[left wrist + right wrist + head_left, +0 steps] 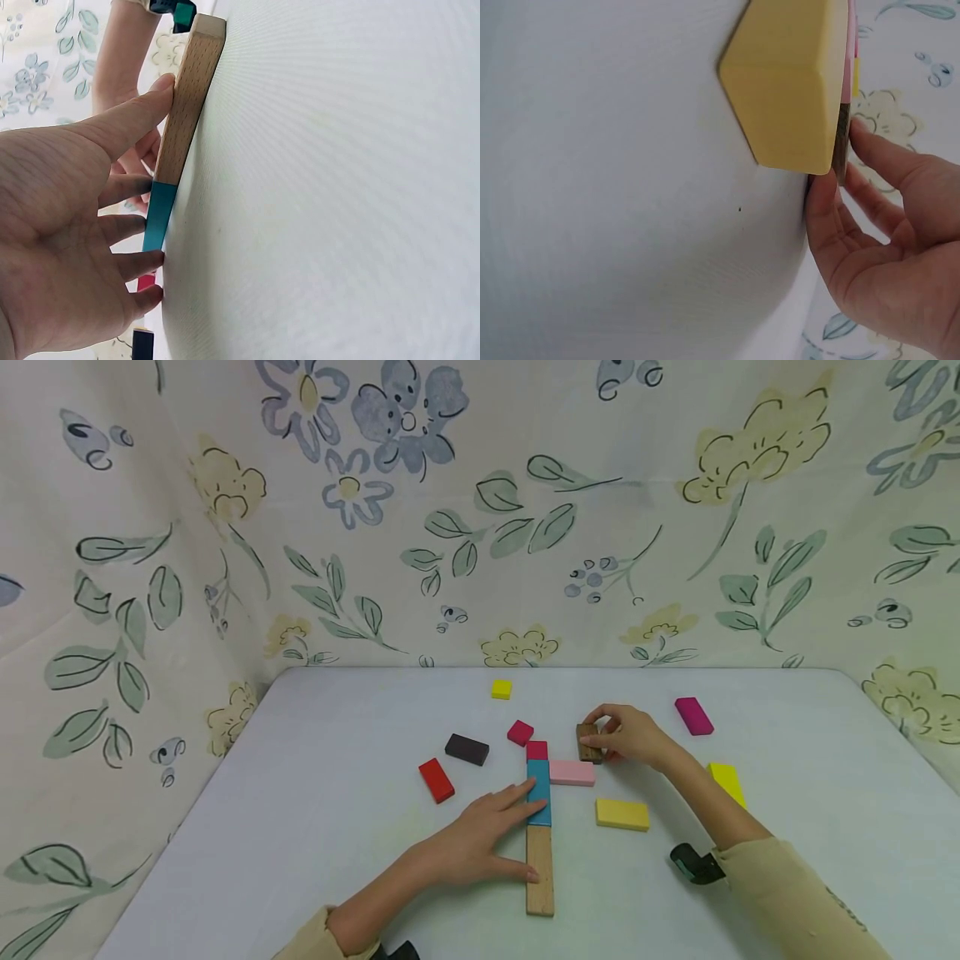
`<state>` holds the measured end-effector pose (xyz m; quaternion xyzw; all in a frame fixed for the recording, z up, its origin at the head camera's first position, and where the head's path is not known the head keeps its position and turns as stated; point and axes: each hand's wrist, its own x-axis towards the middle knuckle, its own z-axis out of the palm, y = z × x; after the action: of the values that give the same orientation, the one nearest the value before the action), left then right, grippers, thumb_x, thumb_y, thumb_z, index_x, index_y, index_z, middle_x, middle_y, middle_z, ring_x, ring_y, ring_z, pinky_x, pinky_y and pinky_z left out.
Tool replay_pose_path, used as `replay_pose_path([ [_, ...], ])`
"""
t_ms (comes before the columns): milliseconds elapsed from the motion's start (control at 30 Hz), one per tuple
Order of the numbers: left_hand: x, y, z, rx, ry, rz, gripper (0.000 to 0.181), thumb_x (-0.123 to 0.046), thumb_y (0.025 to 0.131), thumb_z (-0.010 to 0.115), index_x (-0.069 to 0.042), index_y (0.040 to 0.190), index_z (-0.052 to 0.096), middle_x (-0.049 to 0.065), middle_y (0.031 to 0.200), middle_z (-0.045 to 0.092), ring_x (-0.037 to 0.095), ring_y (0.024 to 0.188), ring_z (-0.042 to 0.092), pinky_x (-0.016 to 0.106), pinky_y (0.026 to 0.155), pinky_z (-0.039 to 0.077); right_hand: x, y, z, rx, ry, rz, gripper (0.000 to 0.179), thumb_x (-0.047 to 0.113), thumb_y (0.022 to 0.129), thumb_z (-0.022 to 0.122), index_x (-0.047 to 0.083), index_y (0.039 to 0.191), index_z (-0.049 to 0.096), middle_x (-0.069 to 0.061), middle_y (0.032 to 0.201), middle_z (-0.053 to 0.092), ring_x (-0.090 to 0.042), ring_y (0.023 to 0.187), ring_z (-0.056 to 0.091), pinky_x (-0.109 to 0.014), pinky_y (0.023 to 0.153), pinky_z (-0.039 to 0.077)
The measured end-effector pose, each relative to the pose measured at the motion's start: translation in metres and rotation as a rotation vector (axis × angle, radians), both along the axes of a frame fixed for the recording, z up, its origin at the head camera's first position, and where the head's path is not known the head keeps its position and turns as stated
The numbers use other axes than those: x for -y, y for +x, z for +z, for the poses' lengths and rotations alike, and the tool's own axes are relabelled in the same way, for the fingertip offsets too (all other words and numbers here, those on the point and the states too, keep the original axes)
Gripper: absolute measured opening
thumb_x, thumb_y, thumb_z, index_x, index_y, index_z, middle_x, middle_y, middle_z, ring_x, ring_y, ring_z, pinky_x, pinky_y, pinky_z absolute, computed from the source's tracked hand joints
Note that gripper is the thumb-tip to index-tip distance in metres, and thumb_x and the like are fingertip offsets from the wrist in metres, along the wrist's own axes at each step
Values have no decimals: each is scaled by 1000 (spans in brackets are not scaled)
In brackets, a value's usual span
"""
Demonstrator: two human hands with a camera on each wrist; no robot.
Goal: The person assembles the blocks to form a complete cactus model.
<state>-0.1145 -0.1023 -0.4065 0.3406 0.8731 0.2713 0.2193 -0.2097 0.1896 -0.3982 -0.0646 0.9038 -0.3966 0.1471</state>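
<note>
On the white table a natural wood block [539, 885], a blue block [538, 810] and a small crimson block [537, 750] stand end to end in a line. My left hand [483, 835] lies along the line's left side, fingers spread, fingertips on the blue block and thumb on the wood block; the left wrist view has this hand [67, 225] too. A pink block [572, 773] juts out to the right of the blue one. Beyond it, my right hand [630, 735] pinches a brown wooden block [589, 745] between thumb and fingers.
Left of the line lie a red block [437, 781] and a dark block [467, 749]. Behind it are another crimson block [521, 732] and a yellow cube [502, 690]. To the right are a pale yellow block [622, 815], a magenta block [694, 716] and a bright yellow block [727, 785].
</note>
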Motion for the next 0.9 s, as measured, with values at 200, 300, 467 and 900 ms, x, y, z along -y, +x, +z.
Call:
replay_pose_path([
  [200,0,0,1,0,1,1,84,-46,95,78,-20,165,39,0,177,20,24,162,23,56,128,27,-1,1,-1,0,-6,3,40,20,98,76,-1,130,63,-15,100,62,-19,74,63,-28,70,61],
  [300,0,0,1,0,3,1,84,-46,94,78,-20,165,39,-1,177,20,23,162,23,56,128,27,-1,1,-2,1,-9,1,40,20,98,76,-1,130,63,-14,99,63,-19,74,63,-28,71,60],
  [467,1,0,0,-6,6,-1,85,-46,95,78,-20,165,39,-1,177,20,24,162,23,56,128,27,-1,1,-1,4,-12,-1,40,20,98,76,-2,130,63,-13,98,63,-19,74,63,-28,71,60],
  [900,0,0,1,8,-7,6,85,-46,95,78,-21,165,38,0,177,20,24,162,23,56,128,28,0,2,-1,2,-7,7,39,19,99,76,-2,129,63,-13,96,62,-19,74,63,-28,70,59],
])
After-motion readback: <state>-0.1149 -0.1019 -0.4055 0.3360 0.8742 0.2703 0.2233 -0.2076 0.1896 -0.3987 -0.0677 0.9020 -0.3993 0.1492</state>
